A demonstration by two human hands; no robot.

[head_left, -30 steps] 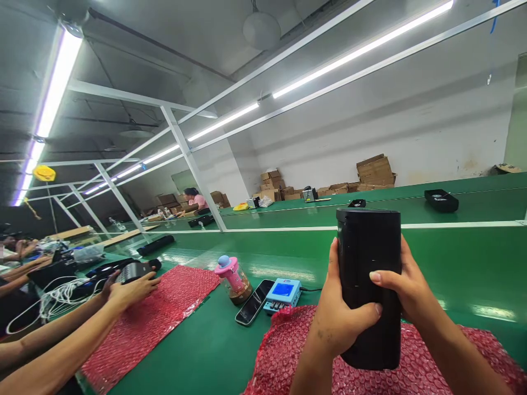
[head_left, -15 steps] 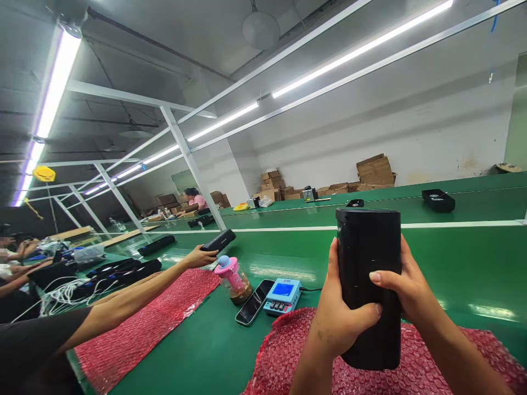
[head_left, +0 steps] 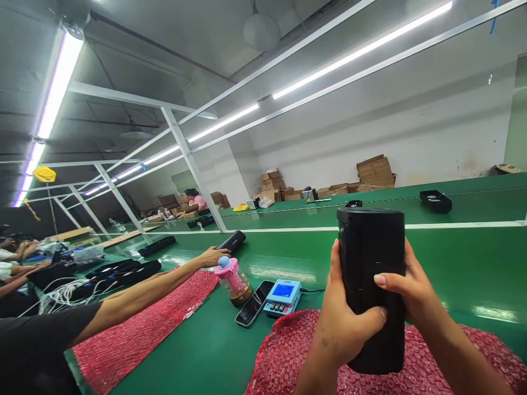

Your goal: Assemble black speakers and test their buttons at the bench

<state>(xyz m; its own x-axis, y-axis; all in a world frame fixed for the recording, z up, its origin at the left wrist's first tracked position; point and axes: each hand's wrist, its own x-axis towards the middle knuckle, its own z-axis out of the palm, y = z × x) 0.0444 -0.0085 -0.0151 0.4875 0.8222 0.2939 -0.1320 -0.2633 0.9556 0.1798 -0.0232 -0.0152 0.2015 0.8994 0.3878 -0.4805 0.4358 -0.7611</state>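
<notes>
A black box-shaped device with rounded edges [head_left: 370, 247], its exact kind unclear, is held upright between my two hands. My left hand [head_left: 349, 323] grips its left side, thumb across the near face. Around the right side wraps my right hand [head_left: 415, 291], its thumb also on the near face. Beneath them red bubble wrap [head_left: 284, 351] covers the table. Left of it sit a blue meter with a lit screen [head_left: 283, 296], a smartphone [head_left: 254, 303] and a pink-lidded drink bottle [head_left: 234, 281].
A co-worker's arm [head_left: 164, 288] reaches in from the left, hand on a black cylinder-like device [head_left: 233, 242]. More red bubble wrap [head_left: 135, 345] lies under that arm. White cables [head_left: 66, 296] tangle at far left. Black housings [head_left: 435, 201] rest on the far green bench.
The co-worker's hand has moved right and away with its black device, which now sits farther along the bench. My hands and the black device have shifted very slightly right and down.
</notes>
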